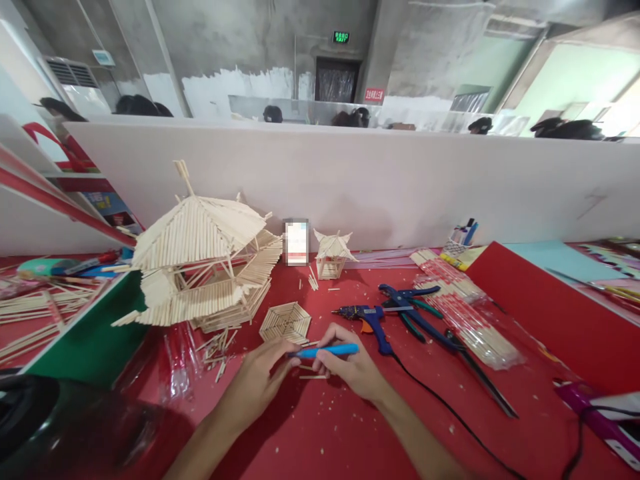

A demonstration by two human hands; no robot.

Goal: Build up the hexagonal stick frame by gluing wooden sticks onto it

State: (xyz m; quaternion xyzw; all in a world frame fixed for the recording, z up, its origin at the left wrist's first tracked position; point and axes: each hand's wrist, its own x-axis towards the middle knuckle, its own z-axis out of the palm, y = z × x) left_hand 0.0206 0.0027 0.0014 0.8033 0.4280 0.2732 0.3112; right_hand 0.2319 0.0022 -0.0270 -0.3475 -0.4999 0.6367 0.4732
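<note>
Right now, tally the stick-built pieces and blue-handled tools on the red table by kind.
Pale wooden-stick pavilion models: 2 (large, small)
Flat hexagonal stick panel: 1
Blue glue gun: 1
Blue-handled pliers: 1
Blue knife-like tool, held by both hands (left, right): 1
Total: 6

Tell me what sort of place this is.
Probably a shared craft workshop. On the red table stand a large stick-built pavilion model, a hot glue gun and packs of sticks. The right hand and left hand hold a blue tool. Other heads show above a white partition.
</note>
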